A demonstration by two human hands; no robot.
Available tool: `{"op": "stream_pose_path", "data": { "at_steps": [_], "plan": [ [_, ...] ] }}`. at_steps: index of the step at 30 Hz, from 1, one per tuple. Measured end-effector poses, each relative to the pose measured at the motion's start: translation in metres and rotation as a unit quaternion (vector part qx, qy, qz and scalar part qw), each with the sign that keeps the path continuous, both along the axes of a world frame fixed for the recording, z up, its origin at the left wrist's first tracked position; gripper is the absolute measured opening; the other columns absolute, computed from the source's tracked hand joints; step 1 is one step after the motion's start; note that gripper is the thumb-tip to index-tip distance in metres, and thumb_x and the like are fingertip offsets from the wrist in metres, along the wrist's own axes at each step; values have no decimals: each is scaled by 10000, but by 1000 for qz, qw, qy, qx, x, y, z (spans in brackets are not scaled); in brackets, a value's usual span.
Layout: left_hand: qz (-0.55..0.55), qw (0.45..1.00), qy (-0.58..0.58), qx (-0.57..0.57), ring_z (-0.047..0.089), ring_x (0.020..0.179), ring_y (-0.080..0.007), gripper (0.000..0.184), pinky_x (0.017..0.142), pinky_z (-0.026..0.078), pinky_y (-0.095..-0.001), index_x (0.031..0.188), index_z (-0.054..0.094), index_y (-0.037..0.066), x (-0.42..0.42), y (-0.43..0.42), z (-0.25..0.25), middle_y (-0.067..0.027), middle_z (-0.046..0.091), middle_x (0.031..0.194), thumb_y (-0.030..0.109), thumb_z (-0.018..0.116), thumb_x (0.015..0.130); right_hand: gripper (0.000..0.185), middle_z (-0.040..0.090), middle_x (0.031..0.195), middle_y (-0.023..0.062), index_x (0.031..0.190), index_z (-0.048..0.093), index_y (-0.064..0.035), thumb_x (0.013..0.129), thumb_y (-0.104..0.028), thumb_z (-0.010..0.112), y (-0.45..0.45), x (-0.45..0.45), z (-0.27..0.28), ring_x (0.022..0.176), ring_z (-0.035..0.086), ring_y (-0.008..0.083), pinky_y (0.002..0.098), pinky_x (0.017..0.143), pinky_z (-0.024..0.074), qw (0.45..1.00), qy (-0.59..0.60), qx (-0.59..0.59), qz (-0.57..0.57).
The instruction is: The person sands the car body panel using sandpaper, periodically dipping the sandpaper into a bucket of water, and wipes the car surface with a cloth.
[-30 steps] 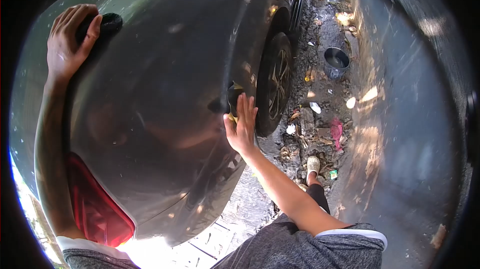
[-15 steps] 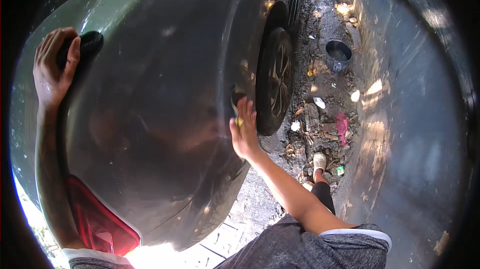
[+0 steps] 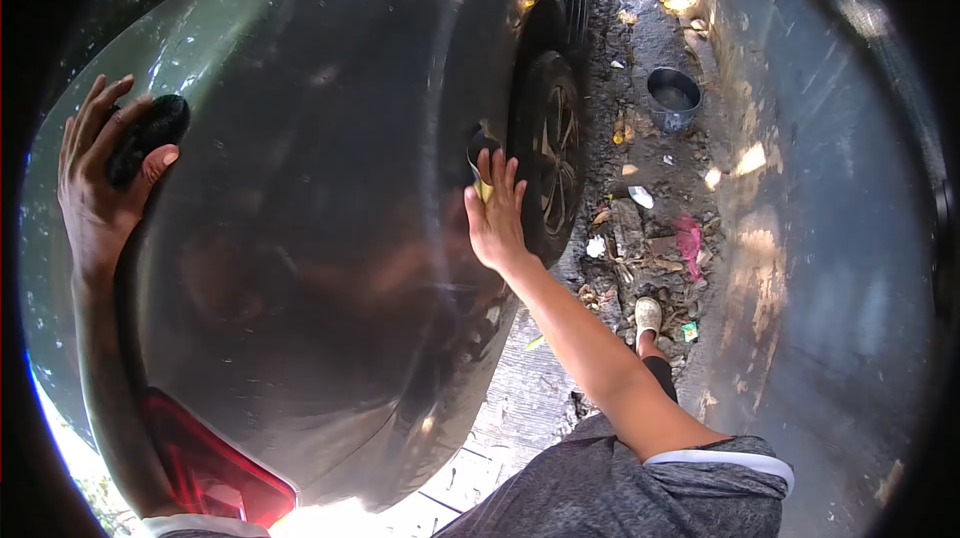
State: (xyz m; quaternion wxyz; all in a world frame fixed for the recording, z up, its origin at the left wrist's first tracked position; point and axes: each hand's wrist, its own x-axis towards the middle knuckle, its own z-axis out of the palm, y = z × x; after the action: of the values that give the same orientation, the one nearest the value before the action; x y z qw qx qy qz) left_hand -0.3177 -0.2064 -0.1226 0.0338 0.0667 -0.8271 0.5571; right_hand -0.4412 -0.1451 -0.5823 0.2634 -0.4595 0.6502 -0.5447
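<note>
The biggest thing is a car (image 3: 330,138), which fills the left and the centre of the frame. Its body is dark grey, glossy and rounded, with blurred reflections. On the right side of the frame stands a tall wall (image 3: 830,268), blue-grey, with rough pale patches where its coating is damaged. Between them, from the upper middle downward, runs narrow ground (image 3: 640,153), dark and uneven, covered with leaves and litter; nearer to the lower middle it becomes paler and ribbed. Sunlight falls in spots.

At the upper centre is the wheel (image 3: 555,153), with black rubber and metallic spokes. The tail light (image 3: 215,463), red and shiny plastic, sits at the lower left.

The left hand (image 3: 105,193), in the upper left, holds a black pad (image 3: 165,128), oval and rough-looking, against the car, with thumb and fingers around it. The right hand (image 3: 495,213), near the centre, has its fingers extended along the car's side, close to the wheel. A yellow piece (image 3: 484,191) shows beside its thumb; I cannot tell if it is gripped.

A round dark bucket (image 3: 673,98) stands at the upper right, and below it lies a crumpled pink scrap (image 3: 689,246).
</note>
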Motion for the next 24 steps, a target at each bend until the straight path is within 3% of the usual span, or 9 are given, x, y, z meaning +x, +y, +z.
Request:
{"op": "stream_pose_path", "data": {
  "at_steps": [5, 7, 9, 11, 12, 17, 20, 21, 24],
  "plan": [
    [90, 990, 80, 69, 645, 1047, -277, 240, 942, 476, -383, 968, 668, 49, 19, -23, 5, -84, 677, 1096, 227, 756, 832, 639, -9, 1633, 214, 1563, 95, -15, 1063, -345, 318, 43, 41, -7, 1508, -68, 374, 532, 1198, -23, 997, -23, -69, 41],
    [100, 987, 101, 81, 645, 1041, -278, 204, 935, 478, -378, 951, 665, 43, 22, -26, 3, -86, 677, 1091, 192, 746, 838, 632, -13, 1623, 244, 1560, 92, 7, 1046, -260, 345, 22, 22, -8, 1504, -27, 408, 506, 1213, 54, 988, -31, -150, 37],
    [116, 987, 93, 65, 643, 1035, -291, 173, 915, 480, -381, 947, 663, 30, 21, -30, 6, -103, 677, 1068, 141, 728, 833, 652, -10, 1619, 256, 1561, 73, 4, 1034, -227, 379, 24, 26, -7, 1505, -8, 409, 474, 1219, 62, 988, 0, -152, 24],
    [84, 992, 73, 60, 641, 1031, -293, 174, 914, 480, -381, 949, 662, 25, 25, -47, 11, -113, 677, 1060, 139, 724, 832, 663, 0, 1607, 287, 1545, 64, 48, 1034, -229, 381, 60, 55, 5, 1504, 8, 410, 485, 1218, 60, 988, -70, -129, 54],
    [53, 995, 57, 55, 640, 1028, -295, 176, 912, 480, -381, 950, 662, 21, 20, -52, 10, -124, 677, 1051, 136, 720, 831, 670, -107, 1615, 243, 1547, 16, 43, 1047, -227, 372, 72, 64, 5, 1508, -66, 359, 479, 1215, -2, 982, -69, -145, 95],
    [99, 992, 58, 57, 642, 1029, -315, 194, 938, 479, -389, 978, 672, 11, 8, -58, 7, -143, 684, 1051, 114, 714, 819, 668, -117, 1606, 262, 1546, -4, 43, 1046, -229, 345, 30, 26, 6, 1503, -66, 384, 477, 1217, 8, 993, 8, -107, 57],
    [66, 995, 52, 59, 640, 1023, -330, 210, 944, 479, -397, 1000, 674, 9, 18, -68, 15, -146, 684, 1053, 107, 711, 817, 671, -118, 1616, 242, 1539, -48, 50, 1033, -175, 332, 54, 59, 15, 1506, -128, 328, 418, 1210, -83, 992, -46, -75, 85],
    [36, 996, 50, 72, 639, 1017, -336, 219, 945, 479, -401, 1009, 674, 8, 21, -71, 16, -145, 683, 1052, 107, 711, 817, 684, -121, 1624, 218, 1539, -55, 49, 1013, -119, 350, 68, 81, 1, 1505, -162, 285, 392, 1198, -129, 970, -144, -157, 119],
    [70, 992, 57, 85, 638, 1019, -336, 224, 943, 481, -396, 1013, 673, 7, 16, -68, 14, -142, 682, 1055, 110, 712, 818, 729, -130, 1629, 194, 1543, -72, 31, 999, -79, 400, 50, 60, -1, 1506, -165, 260, 381, 1194, -133, 972, -130, -171, 96]
  ]
}}
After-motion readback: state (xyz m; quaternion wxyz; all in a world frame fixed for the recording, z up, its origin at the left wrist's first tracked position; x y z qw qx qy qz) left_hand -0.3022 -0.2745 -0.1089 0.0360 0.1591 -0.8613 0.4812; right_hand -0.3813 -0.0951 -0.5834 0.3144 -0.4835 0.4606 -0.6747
